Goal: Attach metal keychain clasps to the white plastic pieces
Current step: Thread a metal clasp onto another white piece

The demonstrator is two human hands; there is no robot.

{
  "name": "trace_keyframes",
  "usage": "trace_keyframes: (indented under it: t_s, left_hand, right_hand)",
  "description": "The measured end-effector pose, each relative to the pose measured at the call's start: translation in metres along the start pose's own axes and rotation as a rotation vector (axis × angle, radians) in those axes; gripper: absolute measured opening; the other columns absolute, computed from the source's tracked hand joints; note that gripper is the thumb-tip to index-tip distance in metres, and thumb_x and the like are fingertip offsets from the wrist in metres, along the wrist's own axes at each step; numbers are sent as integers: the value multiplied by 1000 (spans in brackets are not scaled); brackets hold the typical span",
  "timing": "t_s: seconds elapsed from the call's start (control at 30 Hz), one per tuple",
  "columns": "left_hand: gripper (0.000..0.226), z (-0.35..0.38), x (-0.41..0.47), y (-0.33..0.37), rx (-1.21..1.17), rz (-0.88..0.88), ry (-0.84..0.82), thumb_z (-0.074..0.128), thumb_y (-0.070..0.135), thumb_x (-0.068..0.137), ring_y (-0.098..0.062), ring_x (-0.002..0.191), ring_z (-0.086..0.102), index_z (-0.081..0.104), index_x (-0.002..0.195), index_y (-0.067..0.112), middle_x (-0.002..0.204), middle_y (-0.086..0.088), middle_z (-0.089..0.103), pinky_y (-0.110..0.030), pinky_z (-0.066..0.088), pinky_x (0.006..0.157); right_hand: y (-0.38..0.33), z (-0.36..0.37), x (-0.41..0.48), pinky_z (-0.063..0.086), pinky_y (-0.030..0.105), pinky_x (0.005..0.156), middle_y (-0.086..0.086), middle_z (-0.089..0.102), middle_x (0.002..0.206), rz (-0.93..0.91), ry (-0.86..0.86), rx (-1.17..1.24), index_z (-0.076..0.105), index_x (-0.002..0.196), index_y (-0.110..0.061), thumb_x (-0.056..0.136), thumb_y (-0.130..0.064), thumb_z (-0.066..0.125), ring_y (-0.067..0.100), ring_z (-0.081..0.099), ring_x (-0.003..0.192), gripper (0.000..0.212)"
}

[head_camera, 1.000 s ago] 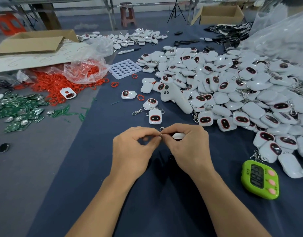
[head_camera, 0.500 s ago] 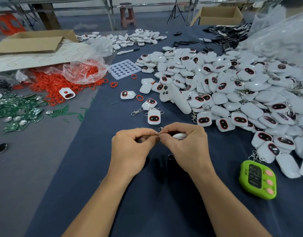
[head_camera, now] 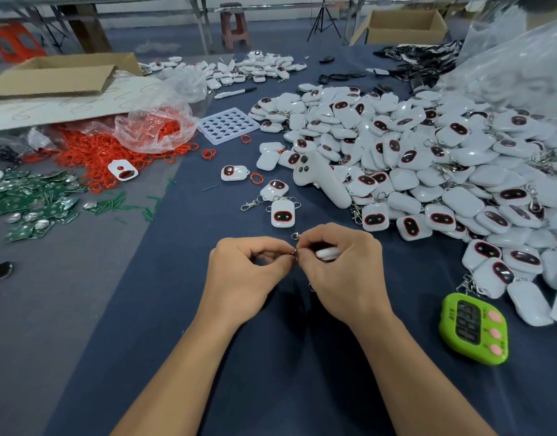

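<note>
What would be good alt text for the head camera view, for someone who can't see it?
Two bare hands meet over a dark blue table, the left hand and right hand pinching a small metal clasp against a white plastic piece. A large heap of white pieces lies to the right, a green timer nearer.
</note>
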State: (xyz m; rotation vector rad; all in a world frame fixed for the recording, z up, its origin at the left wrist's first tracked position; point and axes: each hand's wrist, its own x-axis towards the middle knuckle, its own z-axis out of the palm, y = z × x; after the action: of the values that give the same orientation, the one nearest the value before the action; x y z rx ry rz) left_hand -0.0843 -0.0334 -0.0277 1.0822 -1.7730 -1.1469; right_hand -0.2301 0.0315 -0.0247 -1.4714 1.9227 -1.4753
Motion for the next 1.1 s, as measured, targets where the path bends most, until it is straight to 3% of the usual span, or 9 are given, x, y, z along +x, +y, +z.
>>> trace_keyframes:
  t_s: [0.17,0.27,0.37,0.53,0.67,0.9,1.1]
  left_hand:
    - [12,-5,2,-3,-69,-36,-134,77,26,71,-9,60,58,81,78,35,66,1,73,-30,48,60]
    - [12,-7,3,-4,-79,-41,-181,76,29,68,-13,61,58,82,79,30,67,-6,73,-31,45,61]
    - [18,-8,2,-3,-78,-46,-199,72,34,64,-17,57,45,82,79,28,66,-20,65,-33,37,58]
    - [17,-12,2,-3,-71,-77,-263,74,32,64,-20,66,63,83,78,33,72,-6,77,-46,53,62]
    - [16,-10,2,-5,-52,-53,-243,73,33,63,-13,60,57,82,76,32,67,-10,73,-34,47,62]
    - [16,-10,1,-2,-36,-49,-245,74,18,65,-7,56,57,81,71,32,62,2,72,-22,47,57]
    - [14,-9,1,-2,-46,-43,-238,72,21,62,-6,54,55,81,71,27,60,4,70,-21,44,54]
  right_hand:
    - [1,-5,2,54,25,68,-12,72,76,-31,-58,46,73,73,-26,79,-3,73,13,69,75,23]
    - [2,-7,2,53,24,66,-11,72,76,-37,-93,63,73,73,-25,78,0,73,14,68,74,25]
    - [0,-9,1,49,17,65,-12,71,75,-40,-142,91,71,70,-29,78,2,72,13,67,73,31]
    - [0,-12,1,46,16,64,-9,69,73,-65,-195,109,70,68,-29,79,4,71,15,65,70,35]
    - [0,-12,1,45,15,64,-10,69,72,-75,-194,113,71,69,-27,79,5,72,14,66,70,33]
    - [-2,-13,0,44,13,65,-12,68,71,-78,-193,114,71,69,-26,79,6,72,13,65,69,34]
    - [-2,-11,0,45,14,64,-11,69,71,-83,-185,102,71,69,-28,79,5,72,13,66,69,34]
